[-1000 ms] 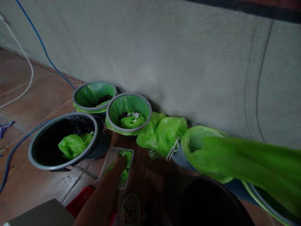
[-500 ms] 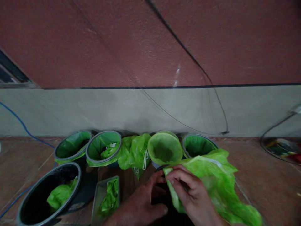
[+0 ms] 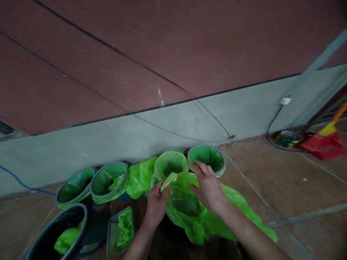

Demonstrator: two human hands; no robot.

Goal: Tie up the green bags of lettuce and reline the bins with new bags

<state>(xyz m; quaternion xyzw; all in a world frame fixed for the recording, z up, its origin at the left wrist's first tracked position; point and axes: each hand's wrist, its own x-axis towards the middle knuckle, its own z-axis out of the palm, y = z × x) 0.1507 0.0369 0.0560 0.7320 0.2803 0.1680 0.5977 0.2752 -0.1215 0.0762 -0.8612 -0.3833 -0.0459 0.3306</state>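
Note:
A thin, see-through green bin liner (image 3: 187, 225) spreads in front of me, its length trailing off to the right. My left hand (image 3: 157, 202) pinches the folded edge of this liner. Above its right part is my right hand (image 3: 210, 186), fingers apart; whether it touches the liner I cannot tell. Just behind the liner stands a pale green lined bin (image 3: 171, 153). A grey-rimmed bin with a green liner (image 3: 222, 169) is beyond my right hand. Whatever lies under the spread liner is mostly hidden.
Two lined bins (image 3: 60, 187) (image 3: 93, 193) and a bunched green bag (image 3: 139, 178) line the wall. A large dark bin (image 3: 84, 211) and a grey tray (image 3: 111, 231) hold green plastic. At the right are a red dustpan (image 3: 322, 144), a tin (image 3: 288, 139) and a black cable (image 3: 271, 122).
My view has swung to the right. The hands have moved apart: my right hand has let go of the liner edge, while the left now pinches it. The liner's mouth has spread wider.

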